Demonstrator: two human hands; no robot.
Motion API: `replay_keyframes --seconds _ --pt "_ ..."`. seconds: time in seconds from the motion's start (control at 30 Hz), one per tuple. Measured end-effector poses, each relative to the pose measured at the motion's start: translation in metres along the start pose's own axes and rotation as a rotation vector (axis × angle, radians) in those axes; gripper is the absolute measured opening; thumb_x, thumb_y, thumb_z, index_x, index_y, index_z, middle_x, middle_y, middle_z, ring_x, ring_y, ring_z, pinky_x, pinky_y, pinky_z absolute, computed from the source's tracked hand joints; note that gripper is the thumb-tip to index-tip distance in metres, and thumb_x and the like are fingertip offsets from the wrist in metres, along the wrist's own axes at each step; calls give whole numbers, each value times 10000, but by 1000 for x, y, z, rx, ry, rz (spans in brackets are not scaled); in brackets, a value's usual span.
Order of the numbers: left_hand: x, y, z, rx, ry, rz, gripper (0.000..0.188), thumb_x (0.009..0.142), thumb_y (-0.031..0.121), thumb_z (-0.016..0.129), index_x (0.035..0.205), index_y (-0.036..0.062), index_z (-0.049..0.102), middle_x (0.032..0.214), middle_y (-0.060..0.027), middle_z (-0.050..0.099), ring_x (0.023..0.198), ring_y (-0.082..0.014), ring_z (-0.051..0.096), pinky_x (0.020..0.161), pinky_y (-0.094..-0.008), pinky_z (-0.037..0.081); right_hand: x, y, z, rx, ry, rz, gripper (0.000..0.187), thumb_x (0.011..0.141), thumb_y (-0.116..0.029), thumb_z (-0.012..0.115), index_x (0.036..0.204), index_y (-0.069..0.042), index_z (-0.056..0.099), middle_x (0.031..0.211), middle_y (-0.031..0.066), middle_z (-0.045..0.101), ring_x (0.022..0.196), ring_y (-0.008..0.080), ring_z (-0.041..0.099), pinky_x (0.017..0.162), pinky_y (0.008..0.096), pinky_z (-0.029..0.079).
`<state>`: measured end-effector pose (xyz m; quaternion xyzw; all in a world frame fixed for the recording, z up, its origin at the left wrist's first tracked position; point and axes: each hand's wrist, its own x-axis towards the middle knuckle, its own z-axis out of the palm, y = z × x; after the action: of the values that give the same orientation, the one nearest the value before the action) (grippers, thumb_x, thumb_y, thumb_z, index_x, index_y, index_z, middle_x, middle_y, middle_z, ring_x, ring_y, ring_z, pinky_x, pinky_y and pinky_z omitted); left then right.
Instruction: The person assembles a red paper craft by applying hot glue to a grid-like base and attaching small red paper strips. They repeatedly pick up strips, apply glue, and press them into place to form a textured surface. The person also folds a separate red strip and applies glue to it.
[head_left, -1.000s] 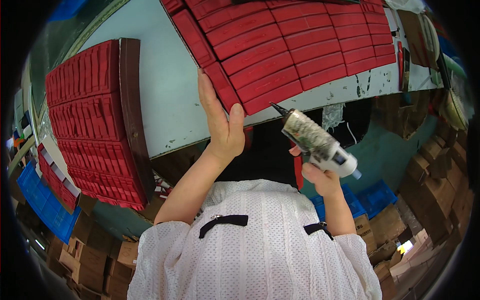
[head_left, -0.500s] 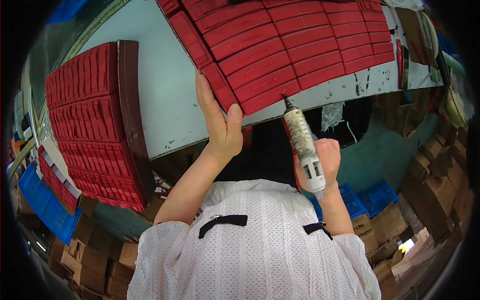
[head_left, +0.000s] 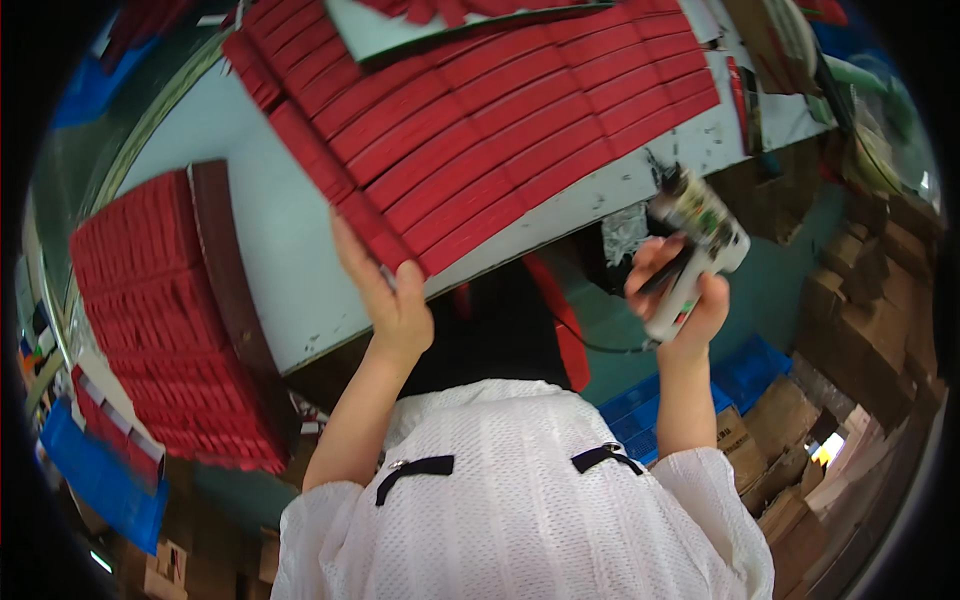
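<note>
Red strips, long and narrow, lie in close overlapping rows as one slanted sheet on the pale table, reaching to its near edge. Left hand: fingers stretched out and held together, laid flat on the lowest strips at the sheet's near corner, palm over the table edge, closed on nothing; half a second ago it pressed the same corner, so its place on the sheet is unchanged. Right hand: wrapped tight around the grip of a glue gun, a white and grey tool with a patterned body. Half a second ago the gun stood nearly upright with its nozzle touching the sheet's near edge; now it is off the sheet, out past the table edge to the right of the strips, its body tilted and the nozzle end near the table edge, the tip itself too blurred to tell exactly. A dark cord runs below the gun. To the left of the sheet, on the same table, a second block of red strips lies beside a dark brown board. Below the table edge: white knitted garment, blue crates, brown cartons.
</note>
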<state>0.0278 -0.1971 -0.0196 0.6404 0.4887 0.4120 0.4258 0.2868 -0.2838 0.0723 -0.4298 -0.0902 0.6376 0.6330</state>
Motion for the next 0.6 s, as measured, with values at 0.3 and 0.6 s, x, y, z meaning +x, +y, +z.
replay_keyframes --seconds 0.3,0.6 --pt "-3 1 -5 110 -24 9 641 842 103 331 1380 -79 33 1449 -207 81 1345 -298 108 1084 -386 86 173 -160 -134 -156 226 -82 439 873 -384 387 988 5 554 767 89 608 635 190 577 486 297 451" --pt "2 4 -16 -39 9 -4 626 868 142 440 1355 -93 125 1417 -243 156 1310 -359 194 1072 -429 149 251 -181 -164 -1774 834 -688 371 842 -377 505 871 -15 584 896 99 582 830 192 545 767 349 421"
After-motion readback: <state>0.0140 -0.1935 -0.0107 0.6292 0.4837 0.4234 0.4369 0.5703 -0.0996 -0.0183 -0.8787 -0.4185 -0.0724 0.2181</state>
